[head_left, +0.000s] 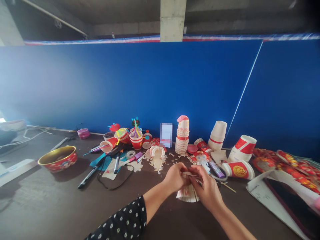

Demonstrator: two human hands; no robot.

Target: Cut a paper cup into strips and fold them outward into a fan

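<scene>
Item: one paper cup (187, 194), between and just below the fingers. Left hand (175, 177): fingers pinched on its pale edge. Right hand (206, 187): fingers closed in at the same spot; what they grip is unclear, though a thin piece shows between.

Progress: lower wall appears slit into strips; upper part hidden, so remaining work cannot be judged. A cut-up cup (158, 156), left beyond the fingers, looks further along.

Containers: red bowl (64, 164), far left of the fingers, contents unclear; upright cup (136, 142), left beyond, holding coloured strips; cup stack (181, 145), directly beyond, nested, pink piece (182, 118) on top.
</scene>
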